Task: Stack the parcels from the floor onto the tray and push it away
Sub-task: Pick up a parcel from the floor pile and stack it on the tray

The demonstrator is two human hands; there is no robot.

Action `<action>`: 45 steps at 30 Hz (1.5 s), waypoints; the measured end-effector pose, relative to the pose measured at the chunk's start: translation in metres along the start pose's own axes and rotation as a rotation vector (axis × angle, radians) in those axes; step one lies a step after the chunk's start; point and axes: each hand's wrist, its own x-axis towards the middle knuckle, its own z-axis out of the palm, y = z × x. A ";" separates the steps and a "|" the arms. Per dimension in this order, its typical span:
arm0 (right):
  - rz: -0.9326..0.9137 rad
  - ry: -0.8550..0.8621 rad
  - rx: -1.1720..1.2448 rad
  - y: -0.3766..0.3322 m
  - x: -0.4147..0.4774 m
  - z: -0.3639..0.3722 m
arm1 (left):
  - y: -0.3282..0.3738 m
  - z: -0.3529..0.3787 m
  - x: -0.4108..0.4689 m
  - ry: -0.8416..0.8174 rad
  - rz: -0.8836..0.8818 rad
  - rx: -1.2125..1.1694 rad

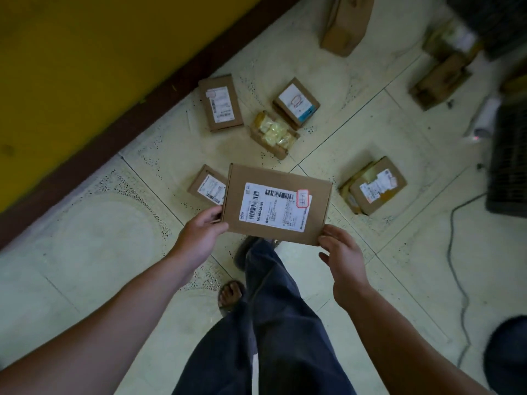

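Gripping a flat labelled parcel (276, 205) by its near corners, left hand (199, 232) and right hand (342, 252) pinch it level, label up, above the floor (99, 238), probably for carrying; other parcels (221, 102) lie beyond; the tray is not in view.

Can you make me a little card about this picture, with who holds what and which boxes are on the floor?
in the hands: held parcel, brown, white barcode label, off the floor
left hand: grips its left near corner
right hand: holds its right near corner
on the floor: wall-side parcel; blue-label parcel; yellow-taped parcel; small parcel partly hidden behind the held one; stacked parcels on the right
tray: cannot tell
also: grey cable on the right
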 end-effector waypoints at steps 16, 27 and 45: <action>-0.379 -0.156 -0.093 -0.062 -0.231 -0.092 | 0.017 -0.044 -0.260 0.157 0.290 -0.251; -0.638 -0.390 -0.236 -0.078 -0.272 -0.181 | -0.009 0.037 -0.385 0.415 0.363 -0.574; -0.789 -0.920 -0.464 0.001 -0.380 -0.137 | -0.169 0.076 -0.551 0.882 0.377 -1.023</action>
